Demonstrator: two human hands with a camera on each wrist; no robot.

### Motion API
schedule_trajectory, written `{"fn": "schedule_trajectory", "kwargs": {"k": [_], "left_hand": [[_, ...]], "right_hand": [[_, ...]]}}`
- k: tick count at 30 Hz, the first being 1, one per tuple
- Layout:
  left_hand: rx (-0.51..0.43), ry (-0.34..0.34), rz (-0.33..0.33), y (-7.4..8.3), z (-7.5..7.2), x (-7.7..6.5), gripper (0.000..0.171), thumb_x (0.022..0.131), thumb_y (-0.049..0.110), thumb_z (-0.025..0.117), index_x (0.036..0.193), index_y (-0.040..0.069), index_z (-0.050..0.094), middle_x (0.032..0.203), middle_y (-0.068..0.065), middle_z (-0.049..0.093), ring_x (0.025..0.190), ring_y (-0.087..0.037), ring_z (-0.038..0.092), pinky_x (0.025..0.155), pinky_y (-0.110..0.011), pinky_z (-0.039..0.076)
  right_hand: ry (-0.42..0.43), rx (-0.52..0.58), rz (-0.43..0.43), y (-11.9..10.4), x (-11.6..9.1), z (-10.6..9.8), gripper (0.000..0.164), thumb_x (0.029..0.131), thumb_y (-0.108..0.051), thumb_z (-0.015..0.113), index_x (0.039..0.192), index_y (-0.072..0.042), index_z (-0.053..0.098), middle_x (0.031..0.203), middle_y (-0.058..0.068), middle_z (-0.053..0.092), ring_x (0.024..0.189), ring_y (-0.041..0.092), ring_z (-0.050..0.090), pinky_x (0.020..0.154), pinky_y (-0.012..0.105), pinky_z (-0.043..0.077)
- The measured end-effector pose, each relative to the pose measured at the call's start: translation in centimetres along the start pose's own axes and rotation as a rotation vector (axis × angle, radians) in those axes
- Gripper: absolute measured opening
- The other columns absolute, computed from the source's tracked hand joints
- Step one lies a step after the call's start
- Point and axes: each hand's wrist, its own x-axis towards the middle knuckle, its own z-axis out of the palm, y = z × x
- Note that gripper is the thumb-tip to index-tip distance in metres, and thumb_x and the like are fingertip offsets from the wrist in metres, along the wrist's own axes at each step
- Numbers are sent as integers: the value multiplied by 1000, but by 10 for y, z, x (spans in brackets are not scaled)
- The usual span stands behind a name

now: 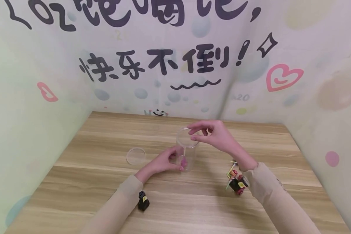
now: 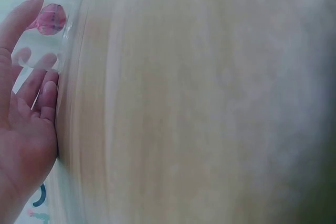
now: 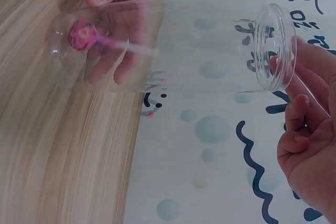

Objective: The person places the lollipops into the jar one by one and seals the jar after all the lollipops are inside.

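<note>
A clear plastic jar [image 1: 190, 159] stands upright on the table. Inside, near its bottom, a pink-wrapped lollipop [image 3: 83, 35] lies head down, its stick blurred in the right wrist view. My left hand [image 1: 163, 161] holds the lower part of the jar, thumb on the near side and fingers behind. At the jar's mouth is my right hand [image 1: 212, 134], thumb and index finger slightly apart by the rim, with no lollipop visible between them. Several lollipops [image 1: 234, 174] with coloured sticks lie beside the right forearm, which partly hides them.
A round clear lid [image 1: 136, 156] lies on the wooden table [image 1: 105, 143] left of the jar. Small black devices with yellow marks appear at the left sleeve [image 1: 114, 204] and near the right wrist. A printed wall [image 1: 128, 97] rises behind the table.
</note>
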Motion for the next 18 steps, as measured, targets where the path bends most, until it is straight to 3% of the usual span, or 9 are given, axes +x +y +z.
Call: {"fn": "schedule_trajectory", "kwargs": {"k": [7,12,18], "left_hand": [[2,1,10,-1,0,-1,71,78,26,84,140,13,51,137,-5,59,129,-23,53,111,-44,43],[7,11,5,-2,1,1,72,76,24,86,138,14,52,137,-5,59,128,-21,54,111,-41,43],[13,16,1,-1,1,1,74,74,23,87,139,13,52,135,-7,59,126,-23,55,110,-40,43]], "right_hand": [[56,3,4,-2,-8,-8,27,86,-23,77,112,-27,73,98,-2,77,69,13,45,55,22,32],[126,25,-16,0,-16,-17,25,86,-19,77,111,-21,74,95,1,76,69,12,43,53,24,30],[199,41,20,9,-30,-26,23,86,-16,77,109,-19,75,94,2,76,68,13,44,53,25,31]]}}
